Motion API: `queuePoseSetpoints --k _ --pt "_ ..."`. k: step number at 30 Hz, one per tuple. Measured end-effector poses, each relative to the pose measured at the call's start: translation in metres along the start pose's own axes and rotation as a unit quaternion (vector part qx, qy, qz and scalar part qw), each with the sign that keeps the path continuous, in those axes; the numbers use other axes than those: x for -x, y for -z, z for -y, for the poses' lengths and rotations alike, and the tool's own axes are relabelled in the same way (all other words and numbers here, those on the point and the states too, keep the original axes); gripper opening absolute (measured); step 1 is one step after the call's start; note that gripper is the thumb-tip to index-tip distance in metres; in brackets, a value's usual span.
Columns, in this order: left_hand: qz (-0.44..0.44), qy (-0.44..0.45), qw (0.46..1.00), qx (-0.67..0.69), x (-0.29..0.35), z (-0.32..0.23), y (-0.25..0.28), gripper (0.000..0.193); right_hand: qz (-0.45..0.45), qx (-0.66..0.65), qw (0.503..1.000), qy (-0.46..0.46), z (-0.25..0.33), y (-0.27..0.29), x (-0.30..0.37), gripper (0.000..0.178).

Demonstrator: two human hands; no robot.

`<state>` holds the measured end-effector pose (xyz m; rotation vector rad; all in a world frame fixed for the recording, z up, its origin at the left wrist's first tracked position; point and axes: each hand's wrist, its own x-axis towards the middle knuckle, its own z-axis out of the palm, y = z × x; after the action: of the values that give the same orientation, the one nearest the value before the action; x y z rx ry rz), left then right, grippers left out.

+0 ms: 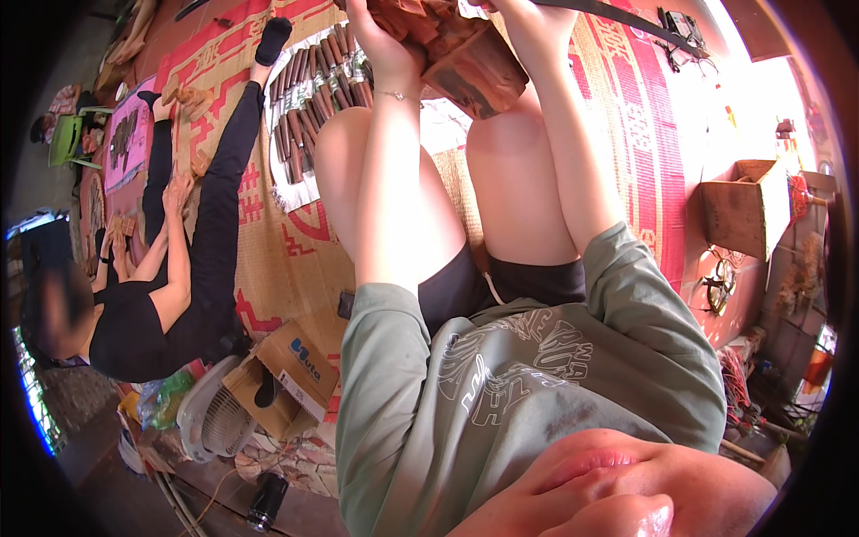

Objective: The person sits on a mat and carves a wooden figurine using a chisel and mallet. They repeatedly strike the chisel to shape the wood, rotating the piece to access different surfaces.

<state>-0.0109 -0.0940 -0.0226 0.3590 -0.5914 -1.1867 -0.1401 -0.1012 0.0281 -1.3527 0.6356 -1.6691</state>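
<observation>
At the top edge, my left hand (391, 46) is closed on a reddish-brown wood carving (479, 72) with a rough, sculpted top and a smooth, blocky base. The carving hangs above my knees, its upper part cut off by the frame. Just right of it, my right hand (544, 25) closes round a long, dark, narrow strip (640, 22) that runs out to the right. Its fingertips lie partly beyond the frame, and I cannot make out what the strip is. Whether it touches the wood does not show.
A red-and-tan mat (286, 259) spreads under me. Several brown wooden sticks (309, 103) lie in rows on a white cloth. At left, a co-worker in black (152, 322) sits handling wood pieces. A cardboard box (277, 376) and a fan (215, 416) stand lower left; a wooden box (743, 210) stands right.
</observation>
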Motion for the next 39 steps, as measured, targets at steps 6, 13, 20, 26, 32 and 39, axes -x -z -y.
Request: queuePoseSetpoints --k 6,13,20,26,32,39 --pt "-0.043 0.011 0.999 0.026 0.001 0.001 -0.014 0.063 0.117 0.121 0.986 -0.022 0.015 0.008 0.000 0.021" --pt "0.012 -0.001 0.999 0.040 -0.006 0.003 0.002 0.061 0.149 0.082 0.985 -0.029 0.008 0.011 0.000 0.021" --pt "-0.021 0.003 0.999 0.027 -0.002 0.004 -0.011 0.064 0.124 0.011 0.990 -0.063 0.001 0.013 -0.001 0.024" --pt "-0.007 0.026 0.999 0.026 0.000 0.001 -0.009 0.067 0.120 -0.012 0.991 -0.057 0.000 0.007 0.000 0.024" --pt "-0.012 0.072 0.996 0.047 -0.001 0.000 -0.006 0.073 0.124 0.060 0.990 0.023 0.009 0.005 0.004 0.026" --pt "0.001 0.089 0.996 0.021 -0.001 0.001 -0.004 0.073 0.106 0.030 0.994 0.010 0.010 0.001 0.004 0.025"
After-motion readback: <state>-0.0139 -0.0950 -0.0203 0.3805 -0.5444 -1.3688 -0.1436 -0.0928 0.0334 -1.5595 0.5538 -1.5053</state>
